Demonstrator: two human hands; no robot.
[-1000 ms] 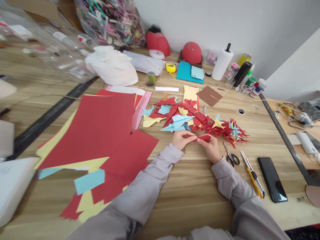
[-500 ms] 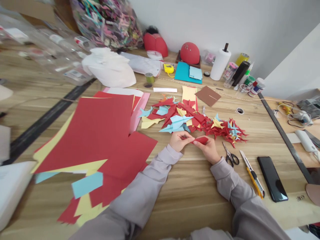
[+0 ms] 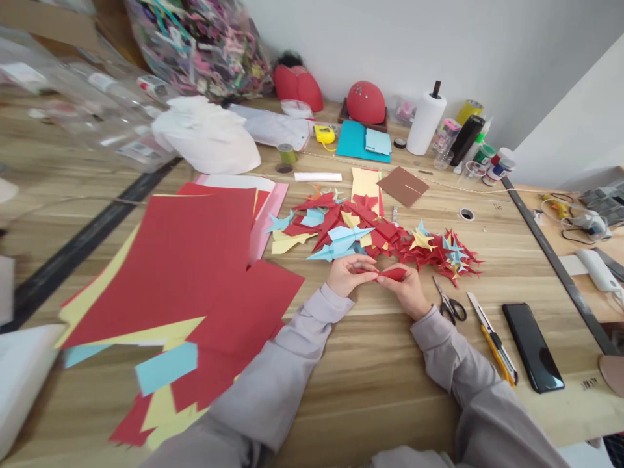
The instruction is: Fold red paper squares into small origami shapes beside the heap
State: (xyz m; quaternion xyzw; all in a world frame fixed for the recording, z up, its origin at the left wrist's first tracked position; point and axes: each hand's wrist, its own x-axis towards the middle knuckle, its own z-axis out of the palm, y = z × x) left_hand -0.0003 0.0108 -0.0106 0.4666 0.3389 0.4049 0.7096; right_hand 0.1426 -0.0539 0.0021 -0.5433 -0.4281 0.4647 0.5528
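Between my two hands is a small folded piece of red paper (image 3: 394,274). My left hand (image 3: 348,275) pinches its left end with thumb and fingers. On the other end, my right hand (image 3: 407,290) has its thumb on the near face and its fingers behind. Just beyond my hands lies a heap of folded paper pieces, mostly red (image 3: 385,234), with light blue paper planes (image 3: 341,243) and yellow ones (image 3: 290,242) among them. Black-handled scissors (image 3: 450,303) rest to the right of my right hand.
Large sheets of red paper (image 3: 195,247) are stacked at the left. A yellow utility knife (image 3: 493,340) and a black phone (image 3: 532,348) lie at the right. Toward the wall stand a white paper roll (image 3: 426,125), a tape measure (image 3: 324,135) and several bottles (image 3: 498,170).
The view has shifted slightly, so things at the left sit a little further left. Both hands keep their hold on the red paper, with the left fingers slightly moved.
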